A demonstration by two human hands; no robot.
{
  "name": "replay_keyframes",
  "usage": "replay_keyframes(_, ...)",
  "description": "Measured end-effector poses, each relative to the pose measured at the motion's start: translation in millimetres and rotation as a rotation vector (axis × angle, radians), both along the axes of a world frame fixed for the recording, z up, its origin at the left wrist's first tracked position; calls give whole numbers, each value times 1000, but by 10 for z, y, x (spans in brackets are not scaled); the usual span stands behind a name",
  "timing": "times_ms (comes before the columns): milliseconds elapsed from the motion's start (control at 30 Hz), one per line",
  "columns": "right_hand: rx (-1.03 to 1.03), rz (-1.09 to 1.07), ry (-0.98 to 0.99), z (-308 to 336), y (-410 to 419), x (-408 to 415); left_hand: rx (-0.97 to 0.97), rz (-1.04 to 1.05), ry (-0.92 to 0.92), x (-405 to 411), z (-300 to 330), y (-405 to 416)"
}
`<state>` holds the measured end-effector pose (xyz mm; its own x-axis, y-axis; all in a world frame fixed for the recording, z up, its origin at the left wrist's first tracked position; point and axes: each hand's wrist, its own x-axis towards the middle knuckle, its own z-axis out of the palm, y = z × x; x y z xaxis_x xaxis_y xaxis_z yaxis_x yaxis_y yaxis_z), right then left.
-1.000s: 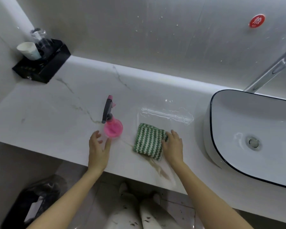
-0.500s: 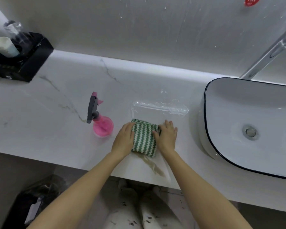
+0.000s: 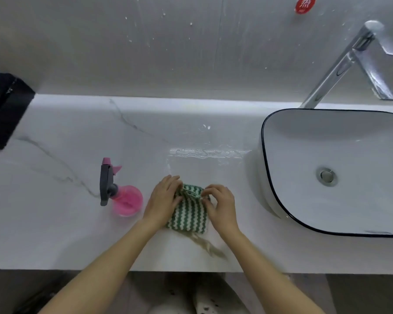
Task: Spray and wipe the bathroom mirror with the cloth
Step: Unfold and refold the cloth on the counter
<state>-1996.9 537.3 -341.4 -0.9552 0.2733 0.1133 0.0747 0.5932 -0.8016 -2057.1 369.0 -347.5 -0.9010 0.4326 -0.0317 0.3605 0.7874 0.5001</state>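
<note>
Green-and-white zigzag cloth (image 3: pixel 187 211) lies folded on the marble counter (image 3: pixel 55 223), near its front edge, about centre frame. Left hand (image 3: pixel 163 200) grips the cloth's left edge, fingers curled over the far left corner; right hand (image 3: pixel 221 206) pinches the far right corner, where the top layer is lifted and folded back. The hands are apart, one on each side of the cloth, both clamped on it. Pink spray bottle (image 3: pixel 125 199) with grey trigger head stands at 9 o'clock of the cloth, just beside the left hand, not touching; pink liquid inside, level hard to tell. Wet smear (image 3: pixel 210 152) on the counter at 12 o'clock of the cloth. White basin (image 3: pixel 349 155) with dark rim sits at 3 o'clock, well apart from the cloth; only the metal drain (image 3: pixel 327 176) shows in it, water cannot tell. Chrome faucet (image 3: pixel 349 62) at the basin's 12 o'clock. Black box (image 3: pixel 2 107) at far 10 o'clock, cut by the frame edge, contents blurred. Splattered wall (image 3: pixel 145 41) behind the counter carries a red round sticker (image 3: pixel 305 4) at 1 o'clock.
</note>
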Motion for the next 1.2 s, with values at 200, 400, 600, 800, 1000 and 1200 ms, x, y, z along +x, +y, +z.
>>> replay_keyframes(200,89,-31,73,-11,-54,153,37,-72,173,-6,89,-111)
replay_keyframes(400,-11,13,24,63,-92,278,115,-51,286,181,106,-185)
replay_keyframes(600,-91,27,-67,105,-113,380,125,28,334,376,78,-212)
replay_keyframes(800,-87,44,-81,108,-114,387,132,26,369,527,76,-118)
replay_keyframes(1000,-137,120,-159,111,-76,470,48,-112,421,516,71,-56)
replay_keyframes(1200,-140,154,-160,146,-43,527,-73,-129,345,430,72,-83)
